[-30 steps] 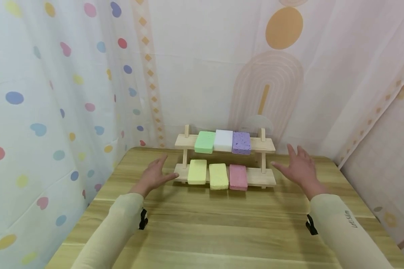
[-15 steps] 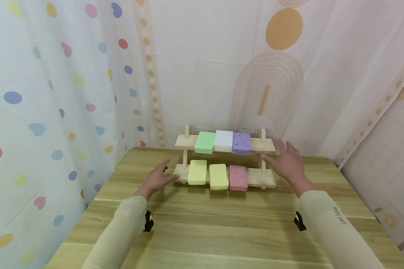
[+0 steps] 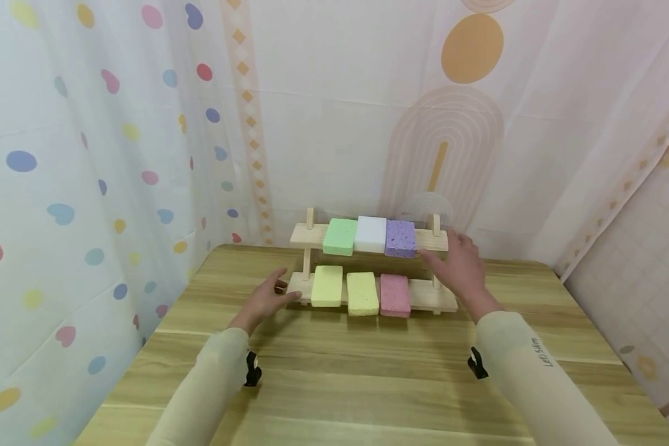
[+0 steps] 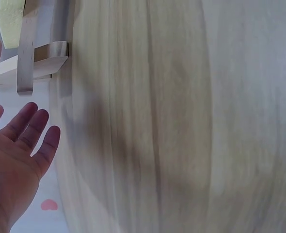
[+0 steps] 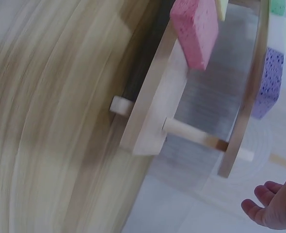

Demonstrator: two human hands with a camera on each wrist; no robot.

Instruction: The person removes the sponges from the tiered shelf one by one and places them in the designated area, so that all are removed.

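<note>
A two-tier wooden rack point(image 3: 435, 295) bears a row of sponges on each shelf. Green point(image 3: 340, 236), white point(image 3: 371, 233) and purple point(image 3: 400, 238) sponges lie on the upper shelf. On the lower one are two yellow sponges point(image 3: 327, 286) and a pink sponge point(image 3: 394, 295). My left hand point(image 3: 263, 302) is at the lower shelf's left end, thumb tip close to it; contact is unclear. My right hand point(image 3: 461, 267) hides the upper shelf's right end in the head view. The right wrist view puts its fingertips point(image 5: 252, 208) just apart from that end. Both hands hold nothing.
The rack stands near the back edge of a wood-grain table point(image 3: 362, 384). Behind it hangs a pale patterned curtain point(image 3: 334, 124), and a dotted curtain point(image 3: 89, 217) is on the left. Each wrist wears a black strap point(image 3: 253, 369).
My right hand has moved left from beside the rack to the upper shelf's right end. My left hand has edged slightly right and its fingers have drawn in. The sponges have stayed put.
</note>
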